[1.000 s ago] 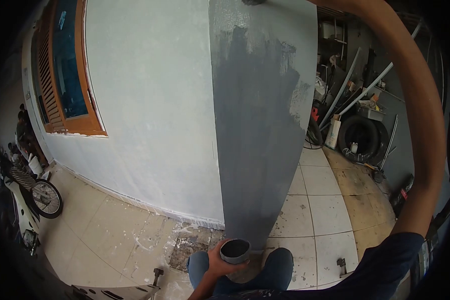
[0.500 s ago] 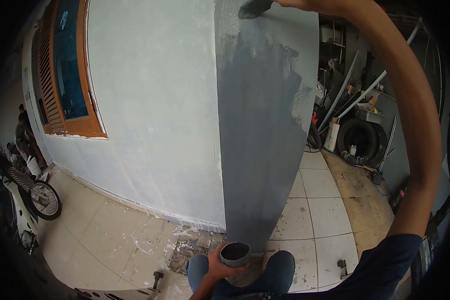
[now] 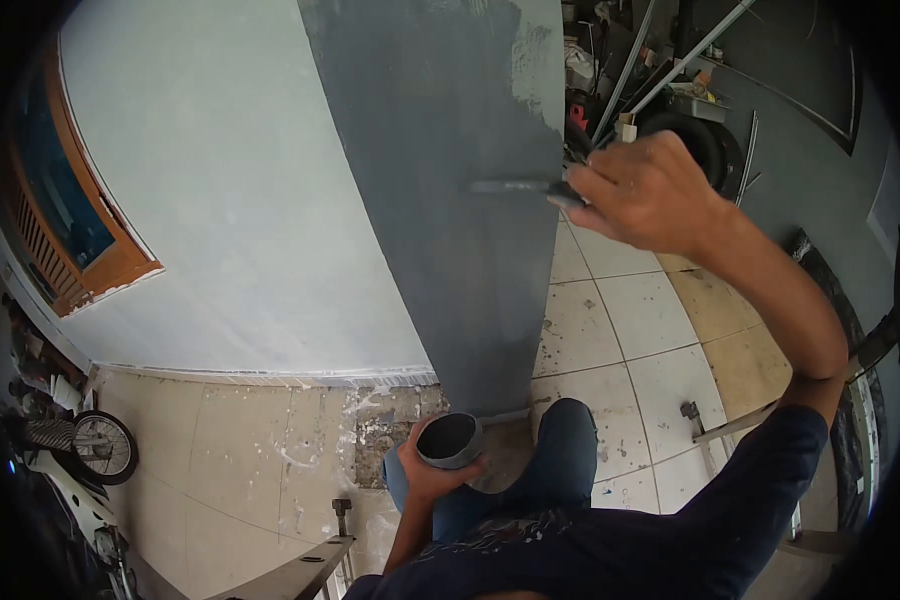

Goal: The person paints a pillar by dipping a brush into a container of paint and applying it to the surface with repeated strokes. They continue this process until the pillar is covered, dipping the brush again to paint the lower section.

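Observation:
My right hand (image 3: pixel 642 192) is closed around a paintbrush (image 3: pixel 515 187), held level in front of the wall's narrow end face. Its bristles, coated in dark grey, overlap the painted surface in this view. That end face (image 3: pixel 440 140) is mostly dark grey, with a ragged lighter patch near its upper right. Down by my knees, my left hand (image 3: pixel 425 470) grips a small round paint cup (image 3: pixel 450 441) from its side. Grey paint marks the cup's rim, and the inside looks dark.
Left of the corner runs a pale wall (image 3: pixel 220 200) with a wooden-framed window (image 3: pixel 110 270). A motorcycle (image 3: pixel 85 460) stands at lower left. Metal bars (image 3: pixel 315 565) pass below me. Tyres (image 3: pixel 685 145) and long poles (image 3: pixel 695 50) lean at the right. Paint spatters the tiled floor (image 3: pixel 595 330).
My right hand has brought the brush down from the top of the end face to its middle. The view has tilted downward and turned; my left hand still holds the cup.

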Tool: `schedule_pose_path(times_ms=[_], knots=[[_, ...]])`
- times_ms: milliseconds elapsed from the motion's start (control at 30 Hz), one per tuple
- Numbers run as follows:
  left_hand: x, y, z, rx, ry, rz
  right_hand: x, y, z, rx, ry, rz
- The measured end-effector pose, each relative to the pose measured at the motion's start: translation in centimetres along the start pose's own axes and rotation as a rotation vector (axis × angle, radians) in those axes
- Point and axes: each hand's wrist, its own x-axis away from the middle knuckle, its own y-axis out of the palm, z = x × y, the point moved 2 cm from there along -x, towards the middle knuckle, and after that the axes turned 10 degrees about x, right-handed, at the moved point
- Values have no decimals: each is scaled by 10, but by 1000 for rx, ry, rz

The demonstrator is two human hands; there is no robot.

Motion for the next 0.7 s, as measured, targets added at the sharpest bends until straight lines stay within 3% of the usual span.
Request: schedule_pose_path(times_ms=[200,400,633,700], knots=[[0,-5,-6,-31,-3,0,86,62,-90,-209,-134,-286],[0,5,3,-18,-13,-2,47,67,-61,-235,-153,-298],[2,7,6,-8,-21,-5,-33,-6,23,93,-24,37],[0,8,9,7,-21,2,-42,-16,35,299,8,269]])
